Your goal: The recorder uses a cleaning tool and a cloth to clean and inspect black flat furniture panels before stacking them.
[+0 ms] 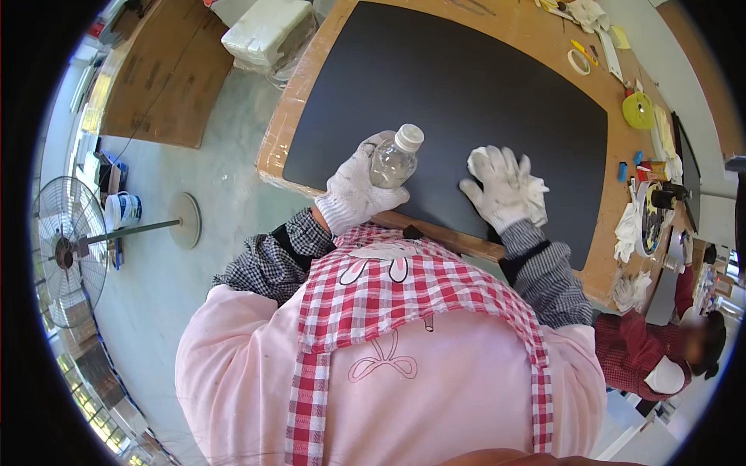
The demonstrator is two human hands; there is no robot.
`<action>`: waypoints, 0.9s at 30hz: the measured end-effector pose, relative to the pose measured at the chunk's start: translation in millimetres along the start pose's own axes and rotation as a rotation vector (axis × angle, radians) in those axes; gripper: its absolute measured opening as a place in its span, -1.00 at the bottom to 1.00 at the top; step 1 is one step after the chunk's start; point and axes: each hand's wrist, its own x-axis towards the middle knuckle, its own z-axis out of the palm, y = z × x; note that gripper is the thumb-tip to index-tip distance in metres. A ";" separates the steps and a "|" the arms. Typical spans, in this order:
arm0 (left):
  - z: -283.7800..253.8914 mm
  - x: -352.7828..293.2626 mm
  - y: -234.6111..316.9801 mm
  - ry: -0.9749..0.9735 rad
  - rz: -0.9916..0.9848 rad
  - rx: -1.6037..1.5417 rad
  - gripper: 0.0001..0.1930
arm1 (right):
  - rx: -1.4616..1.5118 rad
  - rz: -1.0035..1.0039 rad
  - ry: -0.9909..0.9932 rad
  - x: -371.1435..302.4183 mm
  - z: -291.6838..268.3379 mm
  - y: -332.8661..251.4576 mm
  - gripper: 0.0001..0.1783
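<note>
My left hand, in a white knit glove with greyish stains, is wrapped round a clear plastic bottle with a white cap. The bottle is held above the near edge of a large matte black panel. My right hand, gloved the same way, lies flat over the panel with its fingers stretched out. Something white, perhaps a cloth, shows from under that hand; most of it is hidden. A wooden strip runs along the table's near side, close to my apron.
The panel rests on a tape-covered brown table. Along its right side lie a tape roll, a yellow-green container and white gloves. A standing fan is at left, a wrapped white stack behind. Another person works at right.
</note>
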 end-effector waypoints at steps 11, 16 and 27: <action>-48.3 22.8 20.2 -0.165 0.153 0.377 -0.23 | 1.310 1.091 0.037 18.8 33.0 21.3 -0.64; -63.7 39.4 40.9 -0.257 0.215 0.697 -0.32 | 2.090 0.852 0.109 14.0 23.5 -26.8 -0.59; -60.1 64.2 58.1 -0.356 0.333 1.095 -0.38 | 2.196 0.841 0.136 25.9 19.5 -68.4 -0.62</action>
